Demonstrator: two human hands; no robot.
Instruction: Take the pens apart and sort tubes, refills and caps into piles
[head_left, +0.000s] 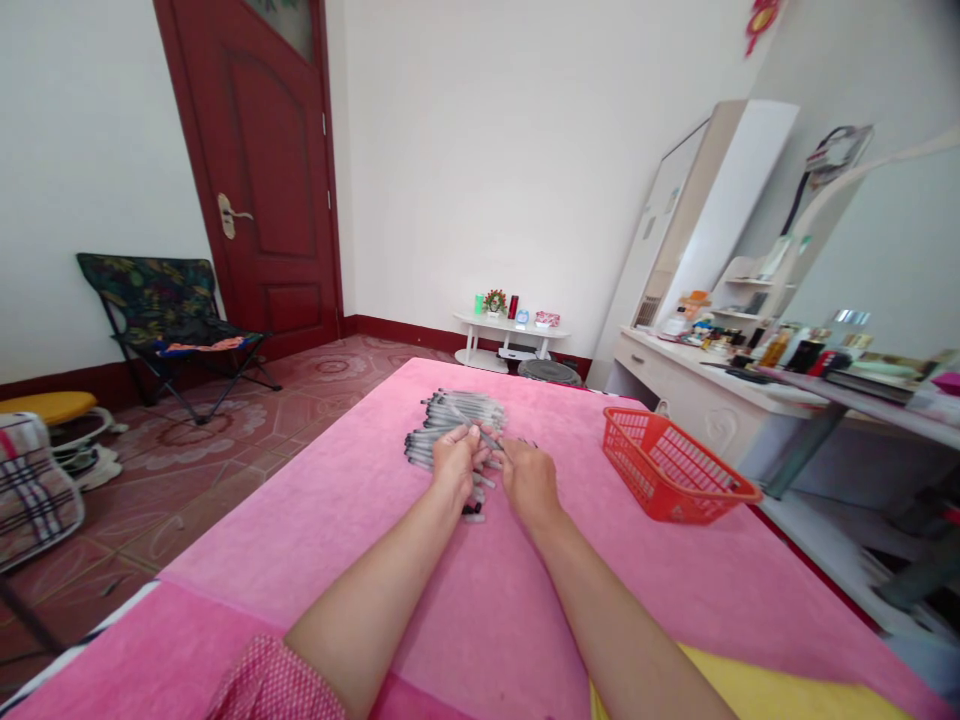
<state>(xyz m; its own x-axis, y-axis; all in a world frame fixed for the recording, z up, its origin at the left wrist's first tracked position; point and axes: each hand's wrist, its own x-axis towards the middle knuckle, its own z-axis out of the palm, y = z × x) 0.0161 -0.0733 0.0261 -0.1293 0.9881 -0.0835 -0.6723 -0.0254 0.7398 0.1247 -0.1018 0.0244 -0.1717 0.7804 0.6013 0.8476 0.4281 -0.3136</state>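
Both hands meet over the pink cloth, gripping one slim grey pen point(489, 440) between them. Fingers of my left hand point(454, 460) close around its left part, and my right hand point(531, 482) pinches its right end. Just beyond and under the hands lies a pile of pens point(463, 408), clear-barrelled with dark ends mostly to the left. Several small pieces that look like pen caps point(474, 514) lie below the pile, between my wrists. The fingers partly hide the held pen and the near side of the pile.
A red plastic basket point(667, 465) stands on the pink cloth point(322, 510) to the right. Yellow fabric point(795, 685) lies at the near right. Beyond the table are a dressing table point(697, 375) with bottles, a low white stand point(480, 325) and a folding chair point(169, 300).
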